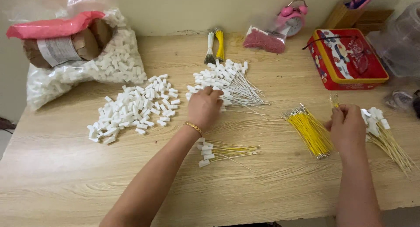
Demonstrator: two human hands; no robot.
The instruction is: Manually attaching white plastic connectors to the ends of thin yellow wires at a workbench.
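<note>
My left hand (204,108) reaches forward over the wooden table (271,183) and rests on the near edge of a pile of white connectors with thin white wires (229,83); whether it grips one I cannot tell. My right hand (348,127) holds a short yellow wire (334,100) upright by its lower end. A bundle of yellow wires (308,130) lies just left of that hand. A small heap of connectors with yellow wires (380,130) lies to its right. Another few finished connectors with yellow wires (223,151) lie below my left wrist.
A loose pile of white plastic connectors (131,109) lies at the left, with a big clear bag of them (83,56) behind. At the back stand white and yellow wire bundles (215,45), a pink alarm clock (292,17), a bag of red bits (264,40) and a red tin (348,58).
</note>
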